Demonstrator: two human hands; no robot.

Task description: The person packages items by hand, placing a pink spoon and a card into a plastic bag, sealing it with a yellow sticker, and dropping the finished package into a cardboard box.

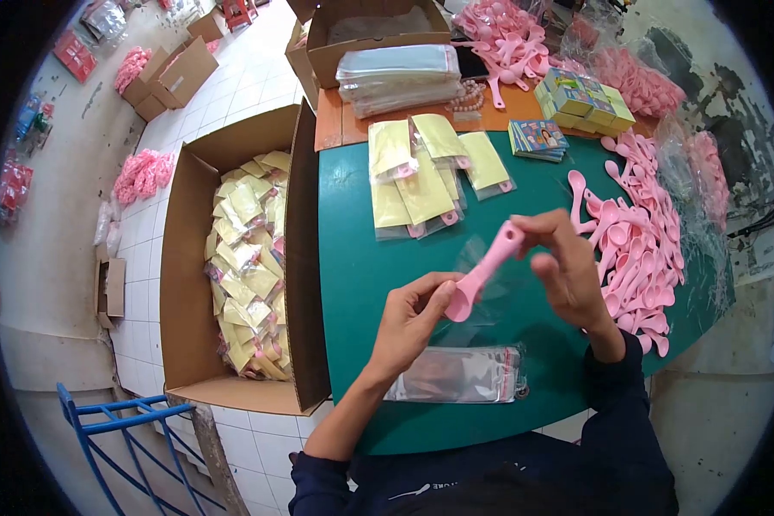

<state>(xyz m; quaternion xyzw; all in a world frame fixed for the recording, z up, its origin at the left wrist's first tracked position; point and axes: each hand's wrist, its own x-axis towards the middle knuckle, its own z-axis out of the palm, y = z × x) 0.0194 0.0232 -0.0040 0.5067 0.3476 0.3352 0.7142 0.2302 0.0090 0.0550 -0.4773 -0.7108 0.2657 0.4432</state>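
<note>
A pink plastic spoon [487, 268] is held aslant over the green tabletop, bowl end low and handle end high. My left hand [414, 316] pinches near its bowl, together with what looks like a clear plastic bag [500, 299] behind the spoon. At the holed handle end, the fingertips of my right hand [566, 268] close on the spoon. Below both hands lies a stack of clear plastic bags [456, 376]. To the right spreads a heap of loose pink spoons [636, 249].
Bagged spoons with yellow cards [417, 185] lie ahead. A big cardboard box [305, 258] of finished packets stands left of the green table [353, 301]. Stacked bags [400, 77], small boxes [580, 99] and cards [537, 138] sit at the back. A blue metal frame [129, 421] stands front left.
</note>
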